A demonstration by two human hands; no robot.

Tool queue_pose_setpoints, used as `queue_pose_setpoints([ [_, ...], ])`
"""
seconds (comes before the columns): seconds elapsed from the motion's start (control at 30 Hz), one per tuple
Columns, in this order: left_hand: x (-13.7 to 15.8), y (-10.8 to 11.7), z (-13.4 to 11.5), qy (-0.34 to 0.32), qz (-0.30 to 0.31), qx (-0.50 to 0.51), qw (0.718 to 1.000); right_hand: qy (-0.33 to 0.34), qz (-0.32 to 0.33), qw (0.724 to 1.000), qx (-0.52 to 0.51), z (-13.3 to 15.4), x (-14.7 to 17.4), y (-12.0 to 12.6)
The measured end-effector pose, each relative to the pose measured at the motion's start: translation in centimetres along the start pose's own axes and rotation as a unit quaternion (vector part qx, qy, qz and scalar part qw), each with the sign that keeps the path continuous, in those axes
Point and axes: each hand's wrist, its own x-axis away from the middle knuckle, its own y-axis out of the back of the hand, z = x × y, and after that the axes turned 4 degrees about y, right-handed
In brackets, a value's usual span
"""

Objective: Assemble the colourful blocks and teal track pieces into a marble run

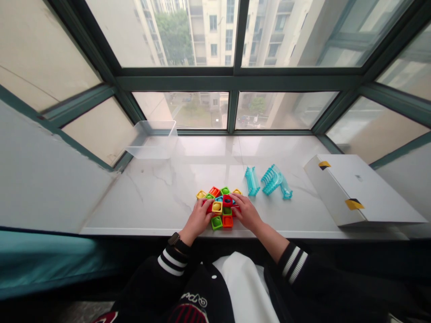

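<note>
A cluster of colourful cube-shaped toy blocks (217, 207), in red, yellow, green, orange and blue, sits near the sill's front edge. From its left side, my left hand (199, 218) closes its fingers on a red block beside a yellow one. My right hand (248, 212) grips the cluster from the right, its fingertips on red blocks. A green block (216, 222) and an orange block (228, 221) form the side nearest me. My fingers partly hide the blocks under them.
Clear turquoise track pieces (252, 181) lie right of the blocks, with a curved one (272, 179) among them. A transparent plastic bin (153, 146) stands at the back left. On the right is a white box (363, 188) with striped tape. Windows enclose the marble sill (161, 197).
</note>
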Motion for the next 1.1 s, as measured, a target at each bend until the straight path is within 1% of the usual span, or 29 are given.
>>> queue_pose_setpoints([
  [0.1,0.1,0.2,0.3,-0.011,0.008,0.005,1.000,0.000,0.018,1.000,-0.010,-0.2,-0.9,-0.7],
  [0.27,0.2,0.4,0.6,-0.020,0.017,0.012,1.000,-0.033,0.024,0.998,-0.042,-0.3,-0.9,-1.4],
  [0.4,0.2,0.4,0.6,-0.013,0.007,0.014,1.000,-0.051,-0.005,0.996,-0.071,-0.2,-0.7,-1.2],
  [0.5,0.2,0.1,0.6,-0.011,0.004,0.005,1.000,-0.065,-0.032,0.991,-0.112,-0.3,-0.7,-1.2],
  [0.63,0.3,-0.4,0.8,-0.018,0.002,-0.018,1.000,-0.122,-0.078,0.976,-0.162,-0.7,-0.7,-1.2],
  [0.7,0.3,-0.5,0.8,-0.018,0.000,-0.024,1.000,-0.135,-0.094,0.969,-0.183,-0.9,-0.5,-0.9],
  [0.8,0.4,-0.7,0.8,-0.015,-0.011,-0.029,0.999,-0.130,-0.104,0.962,-0.216,-1.1,0.2,0.0],
  [0.87,0.4,-0.8,0.8,-0.018,-0.021,-0.028,0.999,-0.118,-0.105,0.962,-0.223,-1.1,0.9,1.0],
  [0.97,0.5,-0.8,0.7,-0.022,-0.032,-0.025,0.999,-0.104,-0.117,0.967,-0.199,-1.4,2.4,2.8],
  [1.1,0.5,-0.9,0.6,-0.021,-0.038,-0.037,0.998,-0.114,-0.140,0.973,-0.147,-2.7,4.9,5.1],
])
